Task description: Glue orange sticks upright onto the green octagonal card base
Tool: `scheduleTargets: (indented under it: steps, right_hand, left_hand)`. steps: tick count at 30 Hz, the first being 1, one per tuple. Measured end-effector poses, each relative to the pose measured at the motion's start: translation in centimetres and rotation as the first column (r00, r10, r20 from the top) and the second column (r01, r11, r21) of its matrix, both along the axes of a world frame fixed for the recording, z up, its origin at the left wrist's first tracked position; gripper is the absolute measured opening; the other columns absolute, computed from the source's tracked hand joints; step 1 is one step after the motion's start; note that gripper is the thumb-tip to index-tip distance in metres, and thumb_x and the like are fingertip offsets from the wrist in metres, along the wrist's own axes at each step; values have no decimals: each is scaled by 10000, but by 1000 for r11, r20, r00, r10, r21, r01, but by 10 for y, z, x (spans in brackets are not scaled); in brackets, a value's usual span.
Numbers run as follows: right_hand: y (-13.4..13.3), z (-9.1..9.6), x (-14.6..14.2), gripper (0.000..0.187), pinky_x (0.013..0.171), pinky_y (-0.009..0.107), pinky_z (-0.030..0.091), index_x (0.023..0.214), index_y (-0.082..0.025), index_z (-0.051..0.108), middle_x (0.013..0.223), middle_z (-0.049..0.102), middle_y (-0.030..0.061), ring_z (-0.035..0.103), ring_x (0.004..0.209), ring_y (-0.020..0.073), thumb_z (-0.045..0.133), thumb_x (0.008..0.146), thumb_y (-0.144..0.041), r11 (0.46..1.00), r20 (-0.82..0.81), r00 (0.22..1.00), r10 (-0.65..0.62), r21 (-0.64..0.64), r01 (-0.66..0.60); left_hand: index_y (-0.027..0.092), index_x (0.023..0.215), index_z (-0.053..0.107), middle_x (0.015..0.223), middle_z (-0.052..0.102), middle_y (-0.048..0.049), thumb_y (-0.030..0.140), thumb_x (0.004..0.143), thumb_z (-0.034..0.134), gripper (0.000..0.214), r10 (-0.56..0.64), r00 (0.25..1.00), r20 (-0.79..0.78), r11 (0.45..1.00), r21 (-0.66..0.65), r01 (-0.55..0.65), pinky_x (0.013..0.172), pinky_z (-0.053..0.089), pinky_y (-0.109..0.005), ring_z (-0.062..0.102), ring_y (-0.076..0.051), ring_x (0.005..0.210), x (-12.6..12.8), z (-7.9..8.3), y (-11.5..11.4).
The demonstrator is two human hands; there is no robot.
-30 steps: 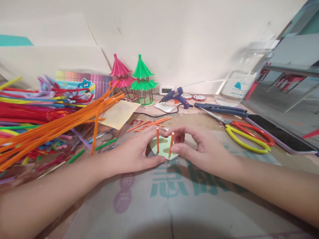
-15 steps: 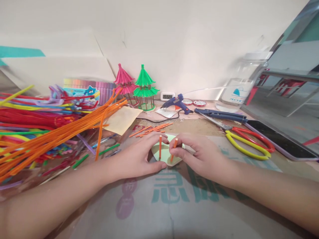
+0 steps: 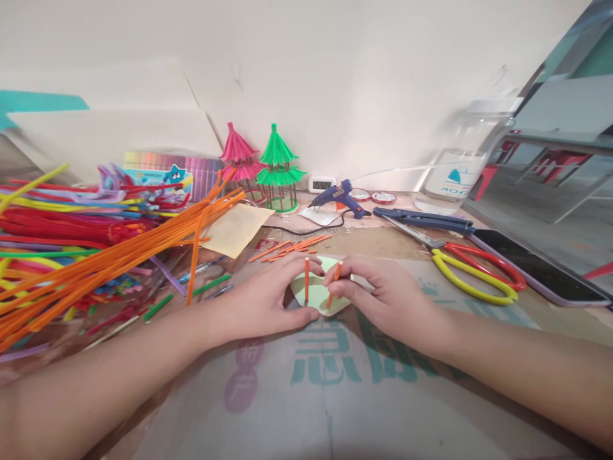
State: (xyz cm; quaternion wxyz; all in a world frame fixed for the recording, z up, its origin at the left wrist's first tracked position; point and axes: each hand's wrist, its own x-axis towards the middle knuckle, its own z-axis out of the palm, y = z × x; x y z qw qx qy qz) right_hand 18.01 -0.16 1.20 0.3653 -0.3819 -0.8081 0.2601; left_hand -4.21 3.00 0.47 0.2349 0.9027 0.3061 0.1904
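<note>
A pale green paper base [image 3: 317, 295] lies on the cardboard sheet [image 3: 335, 396] in the middle. Two short orange sticks rise from it. The left orange stick [image 3: 306, 280] stands upright. My left hand [image 3: 261, 299] curls round the base's left edge, thumb pressing its near rim. My right hand [image 3: 378, 297] pinches the right orange stick [image 3: 334, 283], which leans to the right, its foot on the base.
Several cut orange sticks [image 3: 292, 246] lie behind the base. A heap of coloured pipe cleaners [image 3: 90, 243] fills the left. Pink and green pagoda models [image 3: 263, 167], a blue glue gun [image 3: 338, 193], scissors [image 3: 472, 271], pliers [image 3: 426, 220], a phone [image 3: 536, 265] and a clear jar [image 3: 467, 160] stand beyond.
My right hand closed its thumb and finger round the right orange stick, which now tilts more. The view shifted a little downward. My left hand stayed on the base.
</note>
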Motion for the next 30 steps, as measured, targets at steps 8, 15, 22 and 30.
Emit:
scheduleTargets:
  steps: [8,15,22,30]
  right_hand:
    - [15,-8,13,138,636,263,468,811,-212,573,764,652,-2,611,705,145,645,823,-329,947,-202,946,-253,-250,200]
    - [21,-11,10,191,577,272,423,681,-227,550,600,624,-22,558,573,144,585,799,-372,877,-82,945,-317,-403,259]
    - [21,-31,22,241,629,298,473,785,-235,622,708,681,13,620,669,189,557,848,-459,912,-83,967,-242,-361,197]
    - [28,-33,21,301,628,338,497,740,-244,558,682,704,43,644,644,213,602,835,-527,904,-223,935,-275,-390,174]
  left_hand:
    - [247,1246,521,1333,594,-50,248,817,692,462,24,1000,18,1000,15,-24,1069,455,-369,568,-241,1252,-3,-3,0]
    - [225,1233,554,1353,593,-76,253,784,726,481,30,998,60,1000,3,-30,1095,442,-350,565,-242,1263,-5,-6,-4]
    - [212,1257,567,1331,603,-104,295,730,789,578,28,997,78,1000,-15,-27,1116,428,-383,567,-268,1266,-8,-9,-5]
    - [226,1247,587,1330,615,-108,343,709,814,596,59,996,69,998,-17,-58,1097,449,-408,581,-281,1248,-8,-8,-6]
